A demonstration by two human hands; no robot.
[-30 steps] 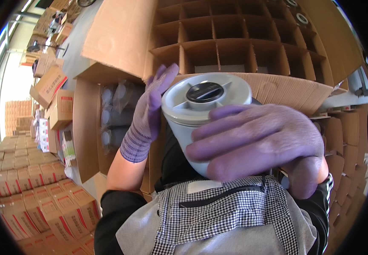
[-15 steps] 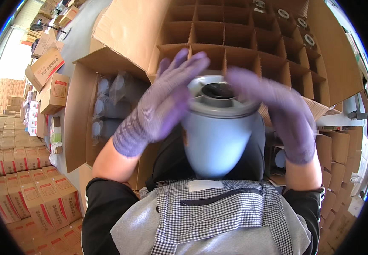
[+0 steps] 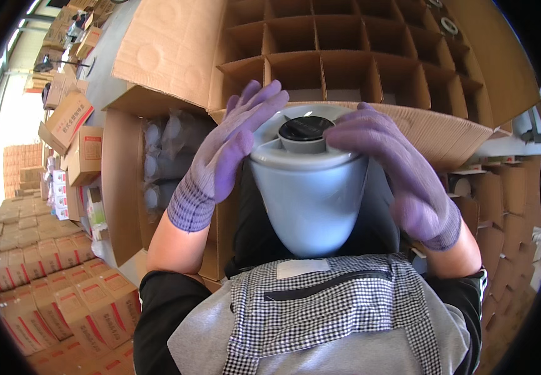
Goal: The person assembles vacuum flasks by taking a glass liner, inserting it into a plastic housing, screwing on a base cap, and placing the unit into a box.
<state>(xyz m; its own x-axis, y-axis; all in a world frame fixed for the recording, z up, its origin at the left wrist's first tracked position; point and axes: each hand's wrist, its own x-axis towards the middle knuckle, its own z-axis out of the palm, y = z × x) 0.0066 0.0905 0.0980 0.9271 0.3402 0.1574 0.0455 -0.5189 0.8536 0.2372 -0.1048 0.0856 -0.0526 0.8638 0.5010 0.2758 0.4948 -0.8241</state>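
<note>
A light blue, smooth, tapered jug-like vessel (image 3: 311,200) rests between my thighs, its wide end up. A pale grey lid (image 3: 264,154) covers the top, with a round black cap (image 3: 308,127) in its raised collar. At the lid's left edge, my left hand (image 3: 223,140) in a purple knitted glove is open, fingers stretched upward. My right hand (image 3: 398,162), gloved alike, has its fingers extended over the lid's right side, the tips near the black cap; whether they touch it I cannot tell. Its thumb side is slightly blurred.
Ahead stands a large open carton (image 3: 345,112) with cardboard dividers; white rings (image 3: 449,25) show at its far right. On the left, another open carton (image 3: 120,181) holds bagged bluish cylinders (image 3: 153,156). Stacked cartons (image 3: 64,294) line the left, with more cardboard (image 3: 514,194) on the right.
My right hand has slowed from a blur and sits lower over the lid. My left hand has drawn slightly left. The vessel's top has shifted left, and my view has tilted.
</note>
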